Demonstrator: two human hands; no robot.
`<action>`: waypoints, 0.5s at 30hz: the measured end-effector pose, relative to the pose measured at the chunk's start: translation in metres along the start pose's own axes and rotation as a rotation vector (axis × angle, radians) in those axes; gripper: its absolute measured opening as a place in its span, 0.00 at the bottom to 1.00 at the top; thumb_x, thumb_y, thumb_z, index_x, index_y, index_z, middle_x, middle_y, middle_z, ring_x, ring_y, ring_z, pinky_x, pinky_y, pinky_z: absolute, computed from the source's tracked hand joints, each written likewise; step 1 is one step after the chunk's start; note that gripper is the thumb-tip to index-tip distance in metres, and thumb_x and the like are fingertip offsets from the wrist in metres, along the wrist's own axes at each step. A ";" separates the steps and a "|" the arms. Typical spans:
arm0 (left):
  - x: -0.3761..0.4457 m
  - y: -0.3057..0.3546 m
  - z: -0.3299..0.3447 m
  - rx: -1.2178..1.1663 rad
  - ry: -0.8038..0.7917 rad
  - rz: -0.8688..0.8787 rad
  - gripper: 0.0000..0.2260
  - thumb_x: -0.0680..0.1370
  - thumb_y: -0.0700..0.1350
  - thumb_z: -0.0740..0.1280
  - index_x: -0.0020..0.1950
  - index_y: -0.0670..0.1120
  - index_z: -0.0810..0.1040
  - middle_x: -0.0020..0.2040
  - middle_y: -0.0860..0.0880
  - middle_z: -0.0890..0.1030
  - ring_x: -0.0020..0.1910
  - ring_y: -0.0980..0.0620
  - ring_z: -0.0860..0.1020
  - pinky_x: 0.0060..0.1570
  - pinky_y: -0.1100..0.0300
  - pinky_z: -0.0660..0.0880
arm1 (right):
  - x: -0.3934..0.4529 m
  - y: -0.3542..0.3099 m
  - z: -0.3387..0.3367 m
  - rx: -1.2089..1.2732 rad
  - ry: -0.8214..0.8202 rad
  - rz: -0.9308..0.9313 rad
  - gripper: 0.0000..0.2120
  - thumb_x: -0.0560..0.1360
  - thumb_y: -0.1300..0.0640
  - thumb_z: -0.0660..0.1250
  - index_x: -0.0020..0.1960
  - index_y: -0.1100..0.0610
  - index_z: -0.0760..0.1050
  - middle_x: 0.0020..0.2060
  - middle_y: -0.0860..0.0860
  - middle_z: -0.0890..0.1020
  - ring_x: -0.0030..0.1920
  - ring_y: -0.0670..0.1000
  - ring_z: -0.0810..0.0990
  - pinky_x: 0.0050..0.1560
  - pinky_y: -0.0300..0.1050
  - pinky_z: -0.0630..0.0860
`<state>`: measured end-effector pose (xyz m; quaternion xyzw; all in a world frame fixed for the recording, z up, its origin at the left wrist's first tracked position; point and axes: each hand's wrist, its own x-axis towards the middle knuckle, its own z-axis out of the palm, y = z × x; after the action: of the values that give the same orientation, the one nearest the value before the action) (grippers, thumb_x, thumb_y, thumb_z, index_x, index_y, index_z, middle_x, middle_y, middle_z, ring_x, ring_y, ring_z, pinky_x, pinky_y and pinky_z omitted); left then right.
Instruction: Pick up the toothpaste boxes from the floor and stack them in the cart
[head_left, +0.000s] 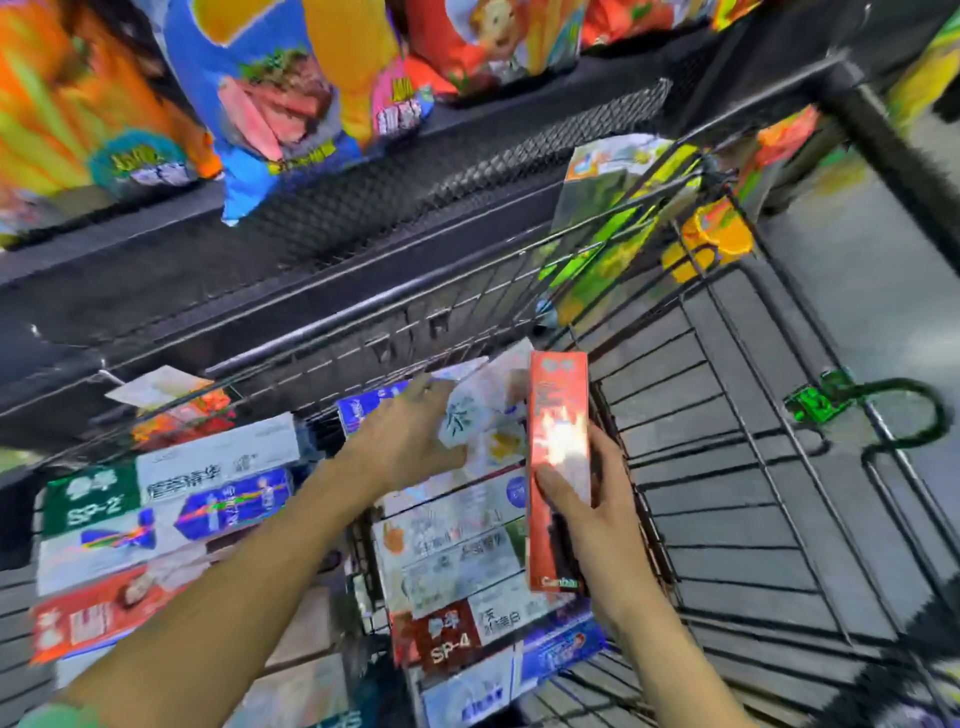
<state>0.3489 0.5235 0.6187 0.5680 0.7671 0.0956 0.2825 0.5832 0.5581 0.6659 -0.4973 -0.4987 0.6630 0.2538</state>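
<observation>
An orange toothpaste box (558, 467) is gripped upright by the right hand (597, 512) inside the cart (727, 467). A white box (483, 415) is pressed by the left hand (410, 441), fingers extended. The leaning stack (467, 571) could be toppled if nudged.

A single wide-angle head view looks forward and steeply down from close above into the black wire shopping cart (727, 467). The frame tilts, so the dark metal store shelf (311, 249) runs slantwise across the top, and straight lines bow near the edges.
</observation>
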 end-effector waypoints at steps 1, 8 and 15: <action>0.006 -0.004 0.003 0.035 0.007 0.013 0.34 0.73 0.60 0.73 0.73 0.48 0.67 0.67 0.45 0.70 0.57 0.37 0.79 0.52 0.46 0.78 | 0.003 0.004 -0.002 -0.008 -0.011 0.004 0.28 0.70 0.50 0.77 0.65 0.34 0.72 0.58 0.39 0.83 0.57 0.43 0.83 0.49 0.34 0.78; 0.037 -0.036 0.007 0.222 0.054 -0.004 0.37 0.74 0.67 0.69 0.78 0.54 0.64 0.70 0.48 0.75 0.67 0.44 0.74 0.56 0.51 0.74 | 0.008 0.027 -0.012 0.005 -0.001 0.068 0.37 0.61 0.54 0.85 0.64 0.38 0.72 0.57 0.43 0.84 0.53 0.44 0.85 0.45 0.35 0.80; 0.021 -0.042 0.012 0.321 0.342 0.305 0.23 0.76 0.45 0.75 0.67 0.37 0.78 0.68 0.38 0.78 0.64 0.37 0.79 0.62 0.44 0.76 | 0.012 0.028 -0.005 -0.017 -0.058 0.017 0.37 0.61 0.49 0.84 0.64 0.34 0.71 0.56 0.40 0.84 0.53 0.44 0.85 0.43 0.33 0.80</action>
<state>0.3172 0.5264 0.5822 0.6901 0.7145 0.1091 0.0375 0.5879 0.5593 0.6356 -0.4842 -0.5072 0.6751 0.2293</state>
